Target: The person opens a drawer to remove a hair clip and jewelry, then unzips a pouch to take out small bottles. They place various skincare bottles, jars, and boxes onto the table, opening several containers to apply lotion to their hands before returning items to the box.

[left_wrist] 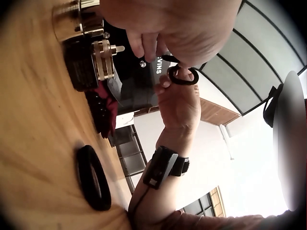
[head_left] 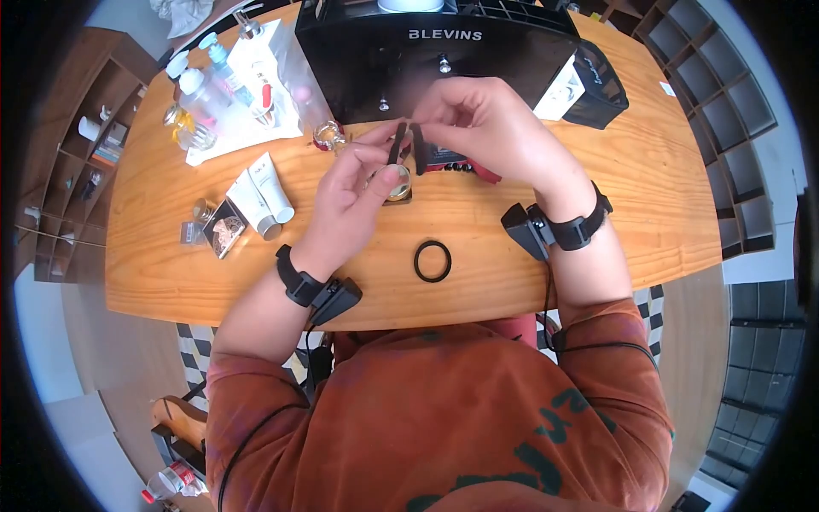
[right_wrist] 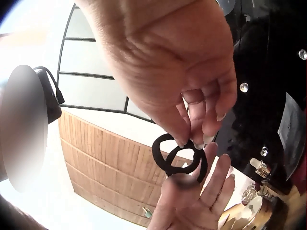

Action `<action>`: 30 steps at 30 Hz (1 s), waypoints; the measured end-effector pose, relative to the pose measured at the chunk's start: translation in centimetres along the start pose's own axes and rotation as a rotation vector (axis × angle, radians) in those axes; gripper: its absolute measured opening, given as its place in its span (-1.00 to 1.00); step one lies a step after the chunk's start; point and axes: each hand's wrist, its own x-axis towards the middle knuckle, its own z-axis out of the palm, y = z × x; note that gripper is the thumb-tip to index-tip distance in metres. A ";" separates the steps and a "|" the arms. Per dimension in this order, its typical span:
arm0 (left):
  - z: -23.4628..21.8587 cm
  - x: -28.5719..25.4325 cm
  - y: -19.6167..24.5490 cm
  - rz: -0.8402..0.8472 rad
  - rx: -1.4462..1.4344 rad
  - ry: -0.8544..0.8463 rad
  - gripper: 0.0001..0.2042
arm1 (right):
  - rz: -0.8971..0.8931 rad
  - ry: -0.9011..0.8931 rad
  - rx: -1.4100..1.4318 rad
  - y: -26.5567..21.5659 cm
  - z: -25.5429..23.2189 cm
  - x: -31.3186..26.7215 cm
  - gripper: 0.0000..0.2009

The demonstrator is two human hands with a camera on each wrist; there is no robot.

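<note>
Two black hair ties are held up between the hands over the table. My left hand (head_left: 348, 194) pinches one hair tie (head_left: 397, 143) between thumb and fingers. Thumb and fingertips of my right hand (head_left: 495, 124) pinch the other hair tie (head_left: 419, 152) just beside it. The two loops overlap in the right wrist view, with the left thumb at their lower end. A third black hair tie (head_left: 432, 261) lies flat on the wood near the front, also seen in the left wrist view as a thick ring (left_wrist: 93, 178).
A black BLEVINS drawer box (head_left: 358, 72) stands at the back of the table (head_left: 495, 273). A dark bottle with a gold neck (left_wrist: 80, 67) and a dark red item (left_wrist: 109, 112) sit below the hands. White tubes (head_left: 271, 188), a compact (head_left: 225, 229) and pump bottles (head_left: 203, 96) are to the left.
</note>
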 end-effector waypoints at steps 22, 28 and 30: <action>-0.9 -0.2 0.2 -0.075 0.394 0.163 -0.74 | -0.670 0.321 -0.717 1.8 9.2 -0.3 -0.63; -1.1 0.2 0.4 0.031 0.539 0.101 -0.84 | -0.735 0.119 -0.624 1.6 9.1 -0.6 -0.57; -1.2 0.2 0.2 0.003 0.365 0.112 -0.85 | -0.838 0.013 -0.660 1.6 9.1 -0.5 -0.56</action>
